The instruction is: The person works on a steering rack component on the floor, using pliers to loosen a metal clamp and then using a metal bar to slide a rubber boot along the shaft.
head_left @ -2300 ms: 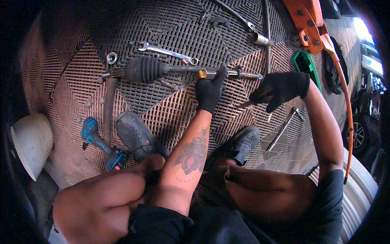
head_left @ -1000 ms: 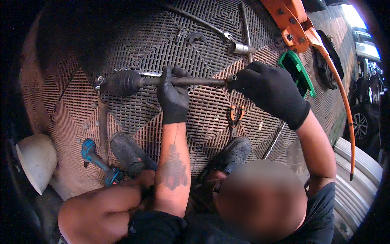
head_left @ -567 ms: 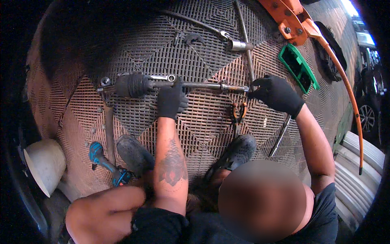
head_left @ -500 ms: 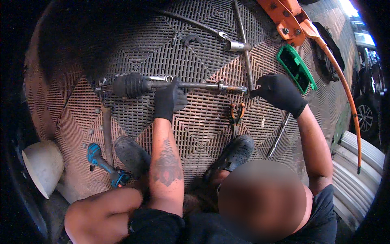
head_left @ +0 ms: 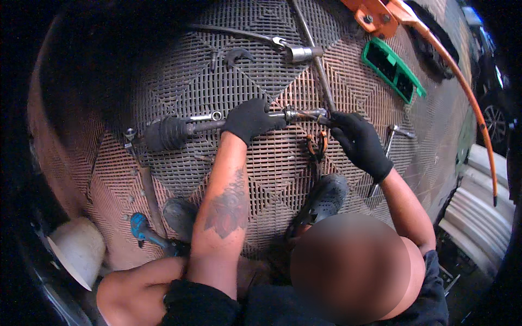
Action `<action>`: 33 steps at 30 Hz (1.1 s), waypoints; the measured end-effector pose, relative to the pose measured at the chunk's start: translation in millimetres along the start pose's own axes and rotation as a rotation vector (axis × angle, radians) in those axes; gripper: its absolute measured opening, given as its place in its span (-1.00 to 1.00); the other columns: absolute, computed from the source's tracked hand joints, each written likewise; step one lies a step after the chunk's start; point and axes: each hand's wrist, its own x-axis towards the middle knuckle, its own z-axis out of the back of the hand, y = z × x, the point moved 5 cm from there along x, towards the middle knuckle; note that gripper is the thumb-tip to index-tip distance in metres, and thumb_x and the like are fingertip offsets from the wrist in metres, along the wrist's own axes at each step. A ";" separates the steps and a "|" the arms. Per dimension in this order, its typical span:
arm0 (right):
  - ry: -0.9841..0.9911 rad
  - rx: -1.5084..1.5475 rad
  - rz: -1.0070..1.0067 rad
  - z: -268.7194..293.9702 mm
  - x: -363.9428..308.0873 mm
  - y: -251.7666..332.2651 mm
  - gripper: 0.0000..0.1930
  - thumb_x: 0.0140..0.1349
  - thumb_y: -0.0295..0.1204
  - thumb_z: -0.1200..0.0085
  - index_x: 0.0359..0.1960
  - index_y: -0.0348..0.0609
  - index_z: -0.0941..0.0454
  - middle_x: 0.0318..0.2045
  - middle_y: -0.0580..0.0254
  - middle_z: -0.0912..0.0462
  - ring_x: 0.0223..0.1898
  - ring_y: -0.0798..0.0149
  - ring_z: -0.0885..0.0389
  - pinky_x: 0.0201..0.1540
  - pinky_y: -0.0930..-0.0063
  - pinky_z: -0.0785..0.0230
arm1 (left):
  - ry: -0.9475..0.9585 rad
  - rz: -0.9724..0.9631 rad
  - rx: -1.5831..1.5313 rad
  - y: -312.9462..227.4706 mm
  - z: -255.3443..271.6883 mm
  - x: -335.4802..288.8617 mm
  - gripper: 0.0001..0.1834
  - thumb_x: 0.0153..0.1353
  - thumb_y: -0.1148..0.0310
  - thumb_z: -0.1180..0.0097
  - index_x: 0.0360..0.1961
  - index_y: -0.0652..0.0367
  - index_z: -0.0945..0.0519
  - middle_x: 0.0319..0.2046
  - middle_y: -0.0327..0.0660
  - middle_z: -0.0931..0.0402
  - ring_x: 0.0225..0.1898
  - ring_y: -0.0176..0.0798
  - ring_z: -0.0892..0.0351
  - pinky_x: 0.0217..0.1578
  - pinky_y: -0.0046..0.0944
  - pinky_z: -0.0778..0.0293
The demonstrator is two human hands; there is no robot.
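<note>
1. Black gloves cover both hands: the left hand (head_left: 249, 118) lies just before twelve o'clock from the centre of view, the right hand (head_left: 360, 142) between two and three.
2. The left hand is wrapped around the middle of a metal shaft (head_left: 206, 126), which runs from half past nine to between one and two o'clock.
3. At the shaft's nine-o'clock end sits a ribbed black boot (head_left: 165, 134).
4. The right hand's fingers are bent at the opposite tip of the shaft; I cannot tell whether they grasp it or something small there.
5. Just beside the right hand, at nine o'clock from it, lie orange-handled pliers (head_left: 324, 142) on the grated floor (head_left: 272, 182).
6. A shiny spanner (head_left: 202, 117) lies at nine o'clock from the left hand.
7. From the centre, a green tray (head_left: 399, 73) is at two o'clock, a blue power tool (head_left: 142, 227) at eight.
</note>
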 end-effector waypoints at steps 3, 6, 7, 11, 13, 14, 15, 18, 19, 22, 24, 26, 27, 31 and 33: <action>-0.074 0.266 -0.247 -26.6 -21.1 -24.8 -0.60 0.25 -0.34 -0.31 0.08 -0.23 -0.59 -0.20 -0.05 -0.68 -0.20 -0.05 -0.70 -0.09 0.18 -0.56 | 0.298 0.036 0.171 -6.2 -4.8 17.8 -0.14 -0.04 -0.40 -0.26 -0.26 0.36 -0.72 -0.26 0.17 -0.71 -0.23 0.17 -0.73 -0.17 0.01 -0.60; -0.095 0.209 -0.079 -44.4 -26.1 -26.1 -0.57 0.26 -0.32 -0.31 0.12 -0.24 -0.58 -0.14 -0.07 -0.70 -0.17 -0.05 -0.73 -0.07 0.18 -0.59 | 0.474 0.013 0.190 18.2 -9.4 31.3 -0.09 0.03 -0.46 -0.17 -0.30 0.40 -0.72 -0.29 0.20 -0.70 -0.28 0.16 -0.74 -0.21 0.01 -0.60; -0.022 0.316 -0.167 -53.0 -28.0 -26.6 -0.56 0.28 -0.31 -0.28 0.15 -0.24 -0.57 -0.08 -0.11 -0.71 -0.13 -0.04 -0.75 -0.07 0.19 -0.59 | 0.499 0.009 0.204 24.6 -10.3 31.6 -0.08 0.06 -0.47 -0.14 -0.30 0.40 -0.72 -0.30 0.20 -0.70 -0.29 0.15 -0.74 -0.22 0.00 -0.60; 0.012 0.390 -0.301 -50.1 -32.1 -28.7 -0.58 0.31 -0.26 -0.24 0.14 -0.21 -0.60 -0.12 -0.10 -0.74 -0.13 -0.05 -0.76 -0.05 0.19 -0.60 | 0.361 -0.034 0.286 3.5 -15.0 9.6 -0.21 0.17 -0.41 -0.07 -0.31 0.25 -0.73 -0.34 0.15 -0.70 -0.32 0.16 -0.72 -0.22 0.06 -0.60; 0.007 0.321 -0.235 -48.4 -30.8 -16.8 -0.59 0.32 -0.26 -0.23 0.14 -0.18 -0.61 -0.14 -0.10 -0.74 -0.16 -0.06 -0.76 -0.06 0.18 -0.60 | 0.195 -0.082 0.369 4.3 -19.0 -6.3 -0.30 0.20 -0.36 -0.08 -0.31 0.17 -0.72 -0.38 0.09 -0.69 -0.33 0.16 -0.71 -0.25 0.10 -0.59; -0.001 0.275 -0.207 -46.2 -32.3 -13.6 -0.59 0.32 -0.26 -0.22 0.14 -0.17 -0.61 -0.15 -0.10 -0.75 -0.17 -0.06 -0.76 -0.07 0.17 -0.60 | 0.111 -0.118 0.405 -0.2 -21.8 -11.3 -0.35 0.22 -0.33 -0.08 -0.31 0.13 -0.72 -0.39 0.07 -0.69 -0.34 0.16 -0.71 -0.26 0.12 -0.58; 0.003 0.346 -0.194 -51.8 -36.0 -14.1 -0.65 0.33 -0.27 -0.21 0.09 -0.12 -0.65 -0.18 -0.08 -0.75 -0.22 -0.08 -0.76 -0.13 0.15 -0.60 | 0.099 -0.066 0.403 -7.3 -26.4 -17.3 -0.43 0.22 -0.26 -0.14 -0.35 0.09 -0.67 -0.45 -0.01 -0.67 -0.39 0.13 -0.70 -0.33 0.13 -0.57; 0.047 0.235 -0.190 -50.4 -35.1 -2.1 -0.70 0.32 -0.28 -0.21 0.02 -0.10 -0.68 -0.23 -0.04 -0.75 -0.27 -0.11 -0.74 -0.20 0.13 -0.58 | -0.046 -0.083 0.329 -9.1 -41.8 -31.1 -0.49 0.22 -0.20 -0.18 -0.35 0.09 -0.64 -0.46 -0.02 -0.67 -0.41 0.10 -0.70 -0.35 0.10 -0.57; 0.024 0.269 -0.155 -49.5 -31.2 2.3 -0.72 0.32 -0.25 -0.20 -0.01 -0.07 -0.68 -0.27 -0.03 -0.74 -0.31 -0.13 -0.71 -0.25 0.10 -0.56 | -0.113 -0.126 0.349 -6.5 -47.3 -30.8 -0.48 0.23 -0.21 -0.17 -0.37 0.09 -0.62 -0.48 -0.03 -0.66 -0.44 0.09 -0.70 -0.40 0.09 -0.57; 0.364 0.107 -0.086 -53.4 -38.4 -15.4 -0.68 0.29 -0.18 -0.20 -0.02 -0.05 -0.67 -0.32 -0.04 -0.72 -0.33 -0.13 -0.70 -0.24 0.06 -0.54 | -0.099 -0.120 0.314 -9.8 -50.4 -27.2 -0.48 0.23 -0.22 -0.17 -0.37 0.09 -0.62 -0.51 -0.05 -0.65 -0.48 0.09 -0.69 -0.45 0.08 -0.56; 0.367 0.076 -0.094 -45.6 -48.3 -33.5 -0.67 0.22 -0.14 -0.23 -0.09 -0.07 -0.68 -0.36 -0.04 -0.70 -0.32 -0.15 -0.67 -0.20 0.03 -0.53 | -0.094 -0.139 0.327 -10.3 -47.6 -25.4 -0.44 0.23 -0.25 -0.15 -0.39 0.11 -0.62 -0.54 -0.04 -0.65 -0.50 0.10 -0.68 -0.46 0.09 -0.56; 0.352 0.122 -0.190 -31.8 -54.7 -49.3 -0.68 0.20 -0.17 -0.25 -0.12 -0.08 -0.68 -0.38 -0.04 -0.68 -0.32 -0.16 -0.65 -0.19 0.02 -0.53 | -0.074 -0.142 0.345 -9.9 -42.2 -25.9 -0.41 0.24 -0.27 -0.13 -0.39 0.13 -0.63 -0.54 -0.03 -0.65 -0.49 0.11 -0.68 -0.44 0.09 -0.56; 0.371 0.027 -0.244 -24.4 -64.1 -63.1 -0.69 0.19 -0.21 -0.25 -0.10 -0.08 -0.67 -0.32 -0.03 -0.69 -0.26 -0.16 -0.65 -0.15 0.03 -0.52 | -0.043 -0.121 0.288 -10.9 -40.3 -22.9 -0.35 0.24 -0.32 -0.10 -0.40 0.15 -0.65 -0.53 0.01 -0.66 -0.49 0.14 -0.67 -0.41 0.11 -0.56; 0.311 -0.393 -0.203 -8.0 -64.8 -69.3 -0.65 0.15 -0.35 -0.20 0.01 -0.07 -0.64 -0.09 -0.01 -0.67 -0.02 -0.13 -0.61 0.03 0.06 -0.48 | 0.006 -0.160 0.253 -9.6 -30.9 -13.6 -0.28 0.19 -0.39 -0.10 -0.43 0.18 -0.69 -0.52 0.05 -0.66 -0.45 0.16 -0.68 -0.36 0.12 -0.56; 0.318 -0.613 -0.096 -18.6 -55.3 -58.4 -0.61 0.18 -0.41 -0.10 0.08 0.00 -0.60 0.17 0.11 -0.56 0.19 -0.08 -0.49 0.22 -0.01 -0.38 | 0.050 -0.159 0.291 -9.0 -32.7 -11.1 -0.29 0.17 -0.39 -0.12 -0.41 0.17 -0.70 -0.52 0.04 -0.66 -0.45 0.16 -0.68 -0.34 0.12 -0.56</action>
